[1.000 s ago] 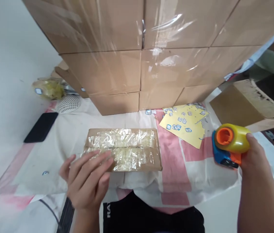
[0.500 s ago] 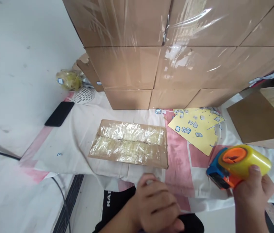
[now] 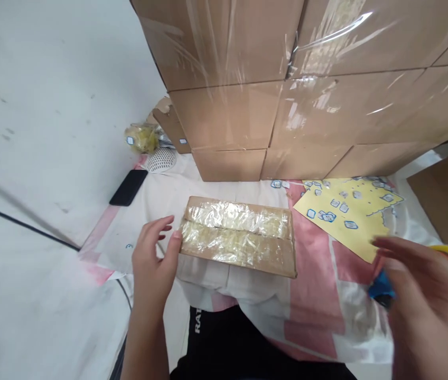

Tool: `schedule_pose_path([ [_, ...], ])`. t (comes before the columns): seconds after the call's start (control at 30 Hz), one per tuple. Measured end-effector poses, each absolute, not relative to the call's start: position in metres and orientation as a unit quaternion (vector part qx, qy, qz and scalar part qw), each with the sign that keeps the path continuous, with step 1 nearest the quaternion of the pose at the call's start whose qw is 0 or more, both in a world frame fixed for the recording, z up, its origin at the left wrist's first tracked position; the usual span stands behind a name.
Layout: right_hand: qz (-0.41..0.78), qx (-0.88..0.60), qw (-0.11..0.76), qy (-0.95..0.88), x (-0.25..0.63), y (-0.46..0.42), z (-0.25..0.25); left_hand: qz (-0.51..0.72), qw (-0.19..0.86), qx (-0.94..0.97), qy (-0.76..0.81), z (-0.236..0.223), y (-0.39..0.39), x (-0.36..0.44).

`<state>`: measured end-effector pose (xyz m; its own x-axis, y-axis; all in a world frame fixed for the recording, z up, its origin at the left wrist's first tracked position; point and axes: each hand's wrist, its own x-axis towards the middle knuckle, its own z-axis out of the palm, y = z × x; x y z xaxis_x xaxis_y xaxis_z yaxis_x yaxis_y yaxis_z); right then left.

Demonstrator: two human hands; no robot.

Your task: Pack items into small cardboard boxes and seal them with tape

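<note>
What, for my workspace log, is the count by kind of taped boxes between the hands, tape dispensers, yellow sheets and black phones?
Taped box: 1
Tape dispenser, partly hidden behind the right hand: 1
Yellow sheet: 1
Black phone: 1
Total: 4

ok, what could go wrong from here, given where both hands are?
1. The right hand partly covers the tape dispenser, so a careless move might knock it.
2. Small blue-edged pieces lie on the yellow sheet by that hand's fingertips; a sweep could scatter them.
3. The left hand is at only one end of the taped box, so a push there might swivel it.
</note>
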<state>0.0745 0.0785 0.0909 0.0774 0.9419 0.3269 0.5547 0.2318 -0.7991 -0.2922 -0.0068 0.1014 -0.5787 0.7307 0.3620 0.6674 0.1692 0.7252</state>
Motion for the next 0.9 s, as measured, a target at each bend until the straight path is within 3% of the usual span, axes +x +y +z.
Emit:
schedule_pose_path([
  [0.1, 0.351, -0.469, 0.391, -0.71, 0.02, 0.092, 0.091, 0.406, 0.136, 0.514, 0.743, 0.111, 0.001, -0.306],
  [0.23, 0.421, -0.391, 0.397, -0.716, -0.02, 0.092, 0.078, 0.404, 0.15, 0.545, 0.719, 0.114, 0.007, -0.317],
  [0.6, 0.46, -0.393, 0.393, -0.692, -0.019, 0.091, 0.075, 0.361, 0.253, 0.654, 0.614, 0.126, 0.058, -0.376],
  [0.9, 0.488, -0.395, 0.4, -0.668, -0.023, 0.089, 0.066, 0.284, 0.205, 0.765, 0.54, 0.145, 0.073, -0.388],
])
